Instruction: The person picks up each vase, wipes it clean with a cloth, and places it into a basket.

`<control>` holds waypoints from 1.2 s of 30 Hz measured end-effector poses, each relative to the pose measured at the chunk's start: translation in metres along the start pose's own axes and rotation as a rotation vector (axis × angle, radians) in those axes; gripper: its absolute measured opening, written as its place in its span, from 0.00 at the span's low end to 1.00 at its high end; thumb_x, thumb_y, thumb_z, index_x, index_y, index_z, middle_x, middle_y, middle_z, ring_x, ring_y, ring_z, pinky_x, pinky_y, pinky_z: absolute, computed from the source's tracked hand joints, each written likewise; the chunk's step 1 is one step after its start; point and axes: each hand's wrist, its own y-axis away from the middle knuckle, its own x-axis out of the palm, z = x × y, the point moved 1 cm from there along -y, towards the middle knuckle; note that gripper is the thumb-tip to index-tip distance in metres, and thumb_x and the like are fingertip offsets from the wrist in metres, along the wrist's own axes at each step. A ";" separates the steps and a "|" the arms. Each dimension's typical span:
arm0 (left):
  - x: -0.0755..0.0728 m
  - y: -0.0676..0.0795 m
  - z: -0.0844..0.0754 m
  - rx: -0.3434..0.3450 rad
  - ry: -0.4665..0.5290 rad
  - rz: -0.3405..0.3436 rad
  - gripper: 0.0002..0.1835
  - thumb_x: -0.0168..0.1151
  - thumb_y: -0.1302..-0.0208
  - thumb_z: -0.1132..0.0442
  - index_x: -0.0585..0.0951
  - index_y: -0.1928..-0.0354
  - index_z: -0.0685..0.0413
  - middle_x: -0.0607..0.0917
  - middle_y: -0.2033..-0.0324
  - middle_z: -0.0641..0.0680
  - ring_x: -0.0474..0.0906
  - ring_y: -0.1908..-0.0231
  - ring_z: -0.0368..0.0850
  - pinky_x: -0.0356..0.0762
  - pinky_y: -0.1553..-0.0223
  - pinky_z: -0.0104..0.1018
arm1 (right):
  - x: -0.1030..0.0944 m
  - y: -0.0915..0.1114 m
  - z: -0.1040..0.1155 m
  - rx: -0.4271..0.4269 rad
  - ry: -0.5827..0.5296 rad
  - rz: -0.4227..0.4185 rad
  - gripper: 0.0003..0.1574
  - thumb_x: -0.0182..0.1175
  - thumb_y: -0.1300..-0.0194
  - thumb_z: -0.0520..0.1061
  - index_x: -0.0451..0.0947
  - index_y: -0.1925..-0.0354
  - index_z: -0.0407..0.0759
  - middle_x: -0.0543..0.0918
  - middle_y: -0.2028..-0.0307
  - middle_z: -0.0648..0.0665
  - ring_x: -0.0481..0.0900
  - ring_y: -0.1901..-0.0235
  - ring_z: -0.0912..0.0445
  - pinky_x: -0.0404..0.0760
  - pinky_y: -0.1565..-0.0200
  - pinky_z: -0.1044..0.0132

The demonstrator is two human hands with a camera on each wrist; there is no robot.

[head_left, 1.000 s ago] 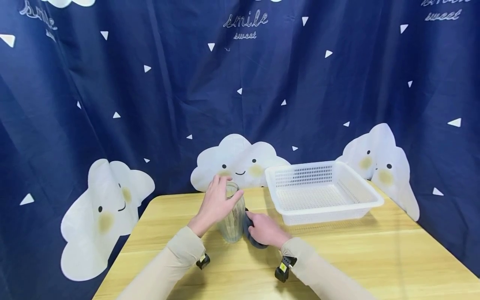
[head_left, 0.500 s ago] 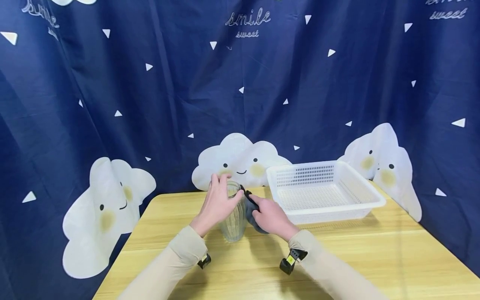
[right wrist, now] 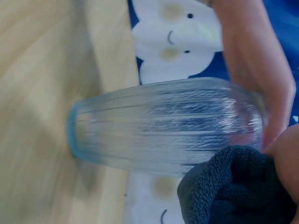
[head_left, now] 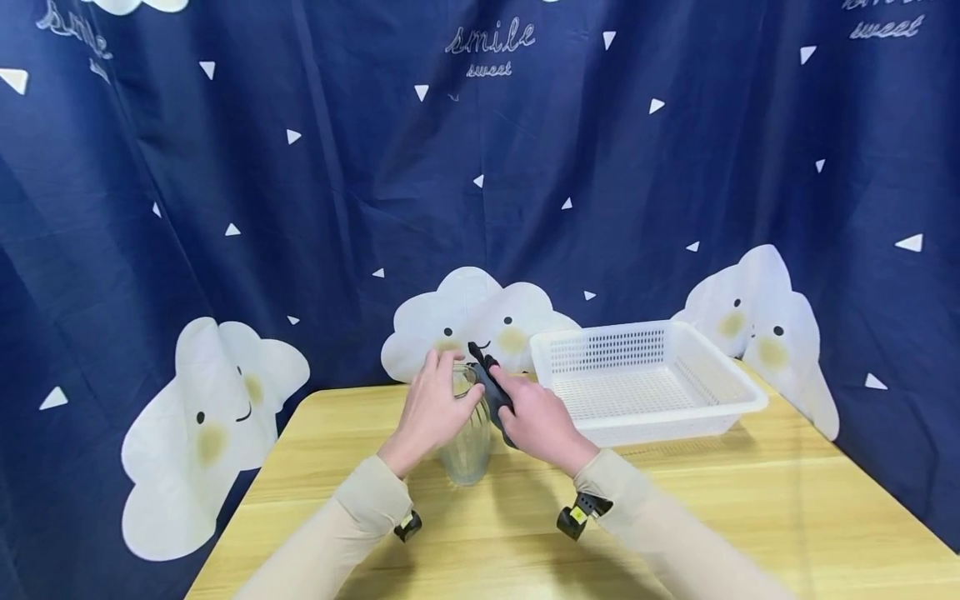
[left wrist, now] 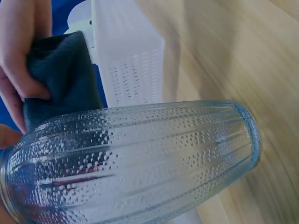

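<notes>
A clear ribbed glass vase (head_left: 467,457) stands upright on the wooden table; its dotted texture shows in the left wrist view. My left hand (head_left: 429,415) holds it around the rim, thumb on the near right side. With my right hand (head_left: 542,423) I grip a bunched dark grey cloth (head_left: 495,402) at the vase's upper right side. The right wrist view shows the terry-like cloth (right wrist: 233,182) overlapping the glass near the neck; whether it presses there I cannot tell. My left fingertips are partly hidden behind the rim.
A white perforated plastic basket (head_left: 660,423) sits at the back right of the table (head_left: 720,508). Behind the table hangs a dark blue curtain (head_left: 637,208) with cloud prints. Small black cameras are strapped at both wrists.
My right hand and the cloth have risen from the vase's lower right side to near its rim. The left hand and the vase stay in place.
</notes>
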 end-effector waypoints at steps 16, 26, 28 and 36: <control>0.007 0.002 0.005 -0.001 0.005 -0.002 0.27 0.55 0.48 0.45 0.71 0.47 0.47 0.65 0.59 0.47 0.65 0.58 0.46 0.67 0.60 0.39 | 0.068 0.019 -0.023 0.047 0.000 0.346 0.34 0.56 0.43 0.44 0.66 0.37 0.44 0.80 0.51 0.39 0.79 0.61 0.54 0.76 0.65 0.64; 0.010 -0.002 0.006 0.013 0.035 -0.007 0.31 0.49 0.41 0.36 0.68 0.44 0.49 0.67 0.54 0.50 0.67 0.54 0.46 0.67 0.54 0.41 | 0.048 0.015 -0.026 0.089 -0.070 0.356 0.32 0.55 0.41 0.43 0.67 0.37 0.44 0.80 0.51 0.38 0.76 0.71 0.58 0.72 0.71 0.66; 0.009 -0.002 0.005 0.005 0.058 0.004 0.31 0.50 0.41 0.36 0.67 0.43 0.50 0.66 0.53 0.51 0.66 0.54 0.46 0.67 0.53 0.41 | 0.042 0.013 -0.024 0.071 -0.059 0.322 0.32 0.56 0.42 0.42 0.68 0.37 0.43 0.81 0.52 0.39 0.76 0.71 0.58 0.72 0.71 0.66; 0.006 -0.004 0.004 -0.003 0.044 0.025 0.29 0.55 0.45 0.41 0.69 0.46 0.51 0.64 0.55 0.51 0.64 0.55 0.48 0.67 0.54 0.41 | 0.005 0.003 -0.011 0.020 -0.028 0.154 0.32 0.55 0.43 0.42 0.69 0.38 0.46 0.83 0.58 0.41 0.75 0.73 0.56 0.70 0.73 0.63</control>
